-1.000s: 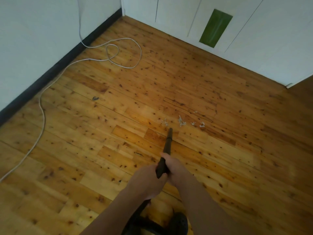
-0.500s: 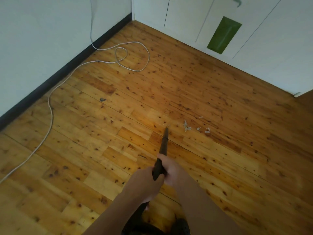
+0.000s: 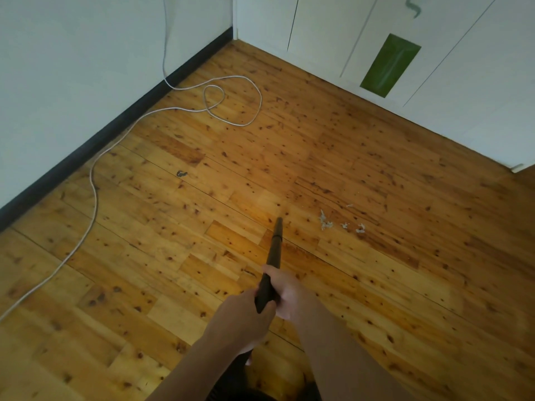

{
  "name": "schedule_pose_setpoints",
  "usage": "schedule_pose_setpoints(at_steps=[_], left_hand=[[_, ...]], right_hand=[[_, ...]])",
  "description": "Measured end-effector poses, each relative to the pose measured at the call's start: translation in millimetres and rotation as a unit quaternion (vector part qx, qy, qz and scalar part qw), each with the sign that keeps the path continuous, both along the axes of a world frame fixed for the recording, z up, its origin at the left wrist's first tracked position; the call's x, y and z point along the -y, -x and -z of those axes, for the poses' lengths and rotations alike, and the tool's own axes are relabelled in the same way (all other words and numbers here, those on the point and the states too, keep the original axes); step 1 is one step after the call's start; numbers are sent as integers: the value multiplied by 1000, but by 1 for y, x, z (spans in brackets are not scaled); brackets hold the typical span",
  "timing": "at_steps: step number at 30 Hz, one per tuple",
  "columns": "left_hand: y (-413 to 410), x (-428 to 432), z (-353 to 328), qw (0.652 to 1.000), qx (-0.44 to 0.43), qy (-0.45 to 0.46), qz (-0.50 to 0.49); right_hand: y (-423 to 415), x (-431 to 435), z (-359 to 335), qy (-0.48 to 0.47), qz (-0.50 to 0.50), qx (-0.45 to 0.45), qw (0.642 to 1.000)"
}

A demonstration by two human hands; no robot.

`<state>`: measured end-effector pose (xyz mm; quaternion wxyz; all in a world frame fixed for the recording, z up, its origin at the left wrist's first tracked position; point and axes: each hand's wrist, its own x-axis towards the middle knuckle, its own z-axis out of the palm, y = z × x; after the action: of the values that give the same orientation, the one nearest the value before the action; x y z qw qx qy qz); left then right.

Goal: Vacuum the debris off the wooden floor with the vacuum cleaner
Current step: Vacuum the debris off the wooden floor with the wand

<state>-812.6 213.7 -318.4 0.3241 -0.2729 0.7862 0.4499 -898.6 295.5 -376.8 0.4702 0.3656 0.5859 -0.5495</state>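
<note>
A black vacuum wand (image 3: 274, 250) points away from me, its narrow tip just above the wooden floor (image 3: 390, 285). My left hand (image 3: 244, 319) grips the wand's lower end and my right hand (image 3: 286, 293) grips it just ahead. Several pale scraps of debris (image 3: 325, 222) lie on the boards a short way right of the tip, apart from it. One small dark scrap (image 3: 181, 173) lies further left. The vacuum's dark body (image 3: 246, 383) shows partly at the bottom edge, under my arms.
A white cable (image 3: 92, 180) runs from the left wall, loops near the corner and trails along the black skirting board (image 3: 115, 128). White cabinet doors with a green panel (image 3: 389, 65) close off the back right.
The scraps at the left end of the debris row are gone from the floor. The wand's tip now sits left of the remaining scraps. The view has shifted so the floor appears lower and further right.
</note>
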Motion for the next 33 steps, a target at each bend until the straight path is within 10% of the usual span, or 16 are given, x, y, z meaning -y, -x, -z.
schedule_pose_setpoints(at_steps=[33], left_hand=[[61, 4, 14, 999, -31, 25, -20]], right_hand=[[73, 13, 17, -14, -26, -28, 999]])
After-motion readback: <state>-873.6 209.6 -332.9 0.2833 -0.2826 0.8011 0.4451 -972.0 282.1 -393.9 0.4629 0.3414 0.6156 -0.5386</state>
